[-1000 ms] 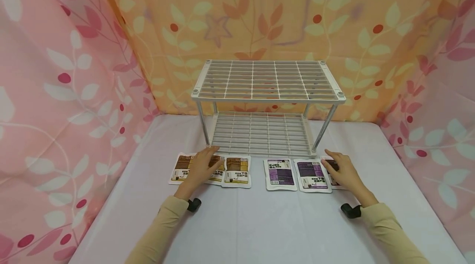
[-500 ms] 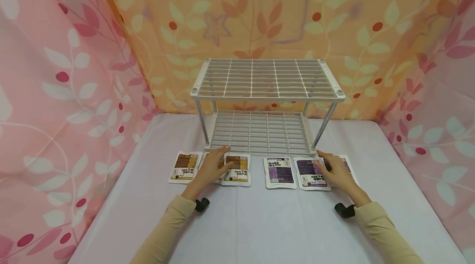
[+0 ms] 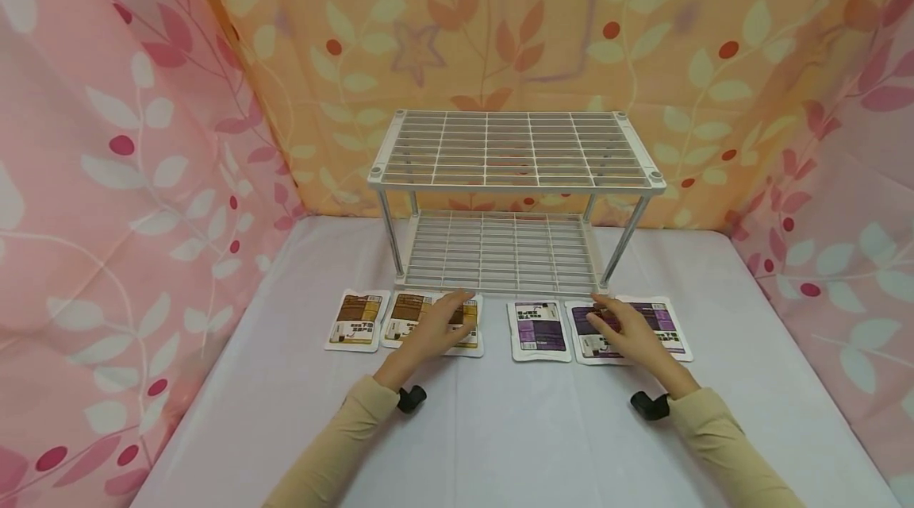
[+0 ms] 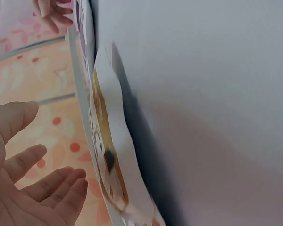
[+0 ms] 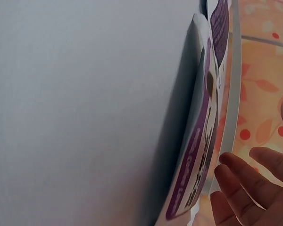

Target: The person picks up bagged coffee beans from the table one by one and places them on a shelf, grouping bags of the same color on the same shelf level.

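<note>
In the head view, my left hand (image 3: pixel 431 327) is over the rightmost of three brown-and-yellow packets, partly covering it. The left packet (image 3: pixel 358 321) and the middle packet (image 3: pixel 408 311) lie beside it. My right hand (image 3: pixel 634 337) is over the middle of three purple-and-white packets, overlapping the right purple packet (image 3: pixel 662 325) too; the left purple packet (image 3: pixel 539 331) lies uncovered. In the left wrist view, the fingers (image 4: pixel 56 188) are spread and loosely bent above a packet's (image 4: pixel 114 136) edge, holding nothing. The right wrist view shows relaxed fingers (image 5: pixel 238 188) beside a purple packet (image 5: pixel 193 160), with nothing gripped.
A white two-tier wire rack (image 3: pixel 514 155) on metal legs stands just behind the packets, its lower shelf (image 3: pixel 503 254) low over the white-covered table (image 3: pixel 521 436). Floral cloth (image 3: pixel 485 32) hangs behind and on both sides. A black device (image 3: pixel 412 399) is at my left wrist.
Both hands have moved inward, the left hand rightward over its row of packets and the right hand leftward over the purple ones. The packets and rack stay in place.
</note>
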{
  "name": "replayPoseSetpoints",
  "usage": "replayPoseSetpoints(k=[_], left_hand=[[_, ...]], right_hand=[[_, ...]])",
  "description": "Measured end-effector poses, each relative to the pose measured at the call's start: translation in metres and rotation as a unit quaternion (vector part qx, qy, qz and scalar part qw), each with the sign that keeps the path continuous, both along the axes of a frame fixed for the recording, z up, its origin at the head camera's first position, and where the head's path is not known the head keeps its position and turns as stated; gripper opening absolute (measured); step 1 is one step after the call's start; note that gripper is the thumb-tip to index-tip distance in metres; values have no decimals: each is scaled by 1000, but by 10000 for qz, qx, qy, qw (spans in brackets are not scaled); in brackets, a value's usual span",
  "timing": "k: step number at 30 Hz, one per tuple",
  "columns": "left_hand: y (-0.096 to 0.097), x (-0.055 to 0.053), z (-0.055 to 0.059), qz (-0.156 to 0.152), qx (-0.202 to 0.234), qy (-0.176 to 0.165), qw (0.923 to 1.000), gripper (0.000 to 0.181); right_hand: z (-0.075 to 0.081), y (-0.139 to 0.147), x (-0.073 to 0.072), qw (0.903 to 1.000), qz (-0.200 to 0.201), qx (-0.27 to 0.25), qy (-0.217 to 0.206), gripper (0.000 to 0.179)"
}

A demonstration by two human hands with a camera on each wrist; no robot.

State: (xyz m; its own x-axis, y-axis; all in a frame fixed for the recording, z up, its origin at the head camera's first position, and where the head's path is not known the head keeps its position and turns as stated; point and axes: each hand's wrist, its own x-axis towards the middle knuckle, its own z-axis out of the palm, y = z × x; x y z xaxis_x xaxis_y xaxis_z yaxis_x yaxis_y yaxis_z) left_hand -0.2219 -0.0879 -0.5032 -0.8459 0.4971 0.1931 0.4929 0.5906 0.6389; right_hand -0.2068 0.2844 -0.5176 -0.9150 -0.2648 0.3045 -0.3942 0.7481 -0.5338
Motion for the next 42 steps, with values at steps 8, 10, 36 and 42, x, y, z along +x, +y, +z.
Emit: replayPoseSetpoints(k=[8, 10, 36, 42], left_hand=[[17, 4, 0, -208, -58, -114, 9997, 56], [22, 5, 0, -228, -79, -193, 9995, 56], [75, 15, 0, 14, -954, -467, 9943, 58], [79, 19, 1, 59, -1162, -281, 9928, 56]], right_hand=[[0, -13, -2, 9990, 424, -94, 139, 50], [-1, -15, -2, 9984, 540, -166, 72, 51], [-1, -51, 12, 9955, 444, 834, -34, 65], [1, -56, 15, 9949, 440, 913, 33, 67]])
